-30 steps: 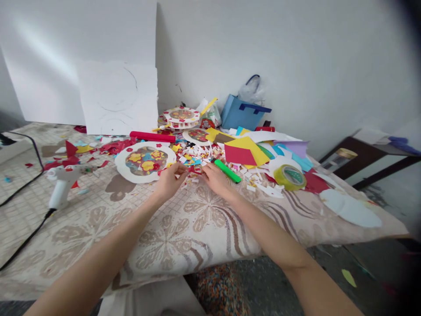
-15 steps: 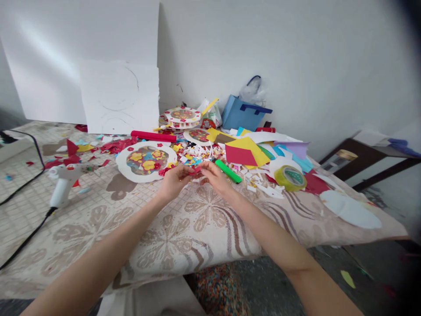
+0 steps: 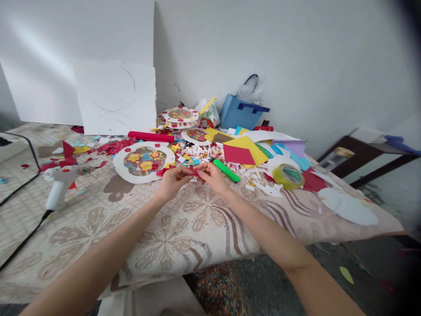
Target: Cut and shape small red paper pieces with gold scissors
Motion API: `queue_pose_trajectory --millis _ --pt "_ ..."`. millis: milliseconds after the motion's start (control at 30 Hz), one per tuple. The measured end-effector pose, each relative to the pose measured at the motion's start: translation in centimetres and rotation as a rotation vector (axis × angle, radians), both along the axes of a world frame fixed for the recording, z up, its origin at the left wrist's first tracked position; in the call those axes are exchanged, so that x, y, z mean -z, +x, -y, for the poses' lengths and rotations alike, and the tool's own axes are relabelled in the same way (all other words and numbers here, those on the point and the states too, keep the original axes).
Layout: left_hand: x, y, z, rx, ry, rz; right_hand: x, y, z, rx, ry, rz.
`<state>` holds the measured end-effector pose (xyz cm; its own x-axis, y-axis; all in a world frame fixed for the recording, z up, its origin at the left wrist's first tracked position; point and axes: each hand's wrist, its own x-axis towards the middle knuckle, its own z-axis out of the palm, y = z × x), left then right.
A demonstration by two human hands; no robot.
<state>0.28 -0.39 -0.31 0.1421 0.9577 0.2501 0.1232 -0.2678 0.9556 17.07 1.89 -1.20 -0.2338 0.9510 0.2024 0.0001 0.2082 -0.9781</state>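
Note:
Between my fingertips is a small red paper piece, partly covered by the fingers. My left hand pinches it from the left and my right hand from the right, both just above the patterned cloth. Left of them lies a white scalloped disc decorated with yellow and red paper flowers, with small crumpled red flowers at its edge. A green pen-like cutter rests just right of my right hand. Paper scraps are heaped behind the hands.
A white glue gun with a black cord lies at the left. Yellow tape, red card and a white oval are on the right. Farther back stand a decorated round lantern-like piece and a blue bag.
The red paper piece has turned and sits lower between my fingertips. My fingers have shifted slightly around it, and the view has moved a little to the right.

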Motion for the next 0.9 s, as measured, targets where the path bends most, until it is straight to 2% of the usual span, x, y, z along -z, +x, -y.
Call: queue_pose_trajectory --millis 133,300,433,633,900 --pt "0.3 0.02 -0.19 -0.001 -0.006 0.068 -0.09 0.09 0.05 0.016 0.092 0.066" --pt "0.21 -0.02 -0.12 -0.019 0.013 0.001 -0.29 0.21 0.17 0.042 0.156 0.128" --pt "0.07 -0.03 -0.09 -0.015 -0.021 0.002 -0.33 0.2 0.23 0.045 0.165 0.136" --pt "0.39 -0.12 -0.42 0.031 -0.038 0.108 -0.21 0.13 0.11 0.046 0.177 0.113" --pt "0.97 -0.19 -0.55 0.042 0.03 -0.026 -0.21 0.12 -0.09 0.014 0.106 0.002"
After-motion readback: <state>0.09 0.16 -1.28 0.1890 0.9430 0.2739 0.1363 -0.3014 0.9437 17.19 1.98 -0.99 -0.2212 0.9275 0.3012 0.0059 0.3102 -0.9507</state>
